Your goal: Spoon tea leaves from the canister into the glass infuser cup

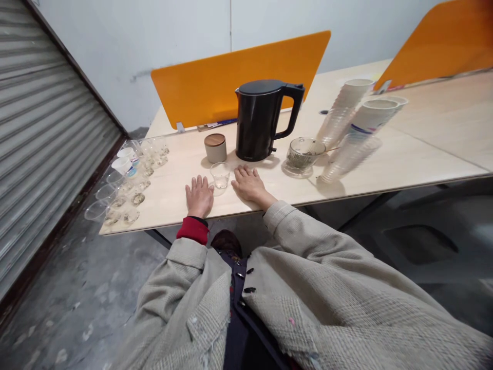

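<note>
My left hand lies flat on the table with its fingers a little apart. On the other side of a small clear plastic cup, my right hand also rests flat, palm down. Neither hand holds anything, and the cup stands upright between them. Just behind it are a grey canister with a wooden lid and a black electric kettle, its handle to the right. Right of my right hand sits a glass bowl with dark dried leaves and what looks like a thin utensil in it.
Tall stacks of plastic and paper cups stand on the right. Several used cups crowd the table's left end, some with dark bits inside. An orange divider rises behind the kettle. The wooden table ends close to my body.
</note>
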The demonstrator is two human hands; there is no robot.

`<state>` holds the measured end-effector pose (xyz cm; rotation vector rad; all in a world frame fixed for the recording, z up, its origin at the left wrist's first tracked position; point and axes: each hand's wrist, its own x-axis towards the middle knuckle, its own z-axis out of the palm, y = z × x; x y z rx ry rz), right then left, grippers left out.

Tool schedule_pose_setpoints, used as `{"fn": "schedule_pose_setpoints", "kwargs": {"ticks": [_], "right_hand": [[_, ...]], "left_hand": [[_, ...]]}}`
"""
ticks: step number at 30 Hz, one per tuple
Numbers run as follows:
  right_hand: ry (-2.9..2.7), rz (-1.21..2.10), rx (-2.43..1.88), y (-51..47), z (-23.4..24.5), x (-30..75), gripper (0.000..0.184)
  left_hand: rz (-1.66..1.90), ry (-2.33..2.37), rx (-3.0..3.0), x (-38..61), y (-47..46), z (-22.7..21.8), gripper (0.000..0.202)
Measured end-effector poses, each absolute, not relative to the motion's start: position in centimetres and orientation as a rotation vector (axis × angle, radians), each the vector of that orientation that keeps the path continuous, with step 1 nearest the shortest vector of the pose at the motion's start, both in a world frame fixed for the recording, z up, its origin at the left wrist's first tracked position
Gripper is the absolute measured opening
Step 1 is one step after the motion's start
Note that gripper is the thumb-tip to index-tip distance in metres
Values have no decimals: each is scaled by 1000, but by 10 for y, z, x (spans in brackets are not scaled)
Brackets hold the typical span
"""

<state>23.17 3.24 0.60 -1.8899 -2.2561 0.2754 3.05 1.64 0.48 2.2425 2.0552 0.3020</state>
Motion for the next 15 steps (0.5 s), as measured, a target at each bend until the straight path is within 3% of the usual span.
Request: {"fn": "schedule_pose_setpoints", "kwargs": {"ticks": [15], "right_hand": [[-2253, 269, -1897, 30, 8, 231, 70]], "left_hand": [[315, 2059, 2229, 31, 16, 4, 65]]}}
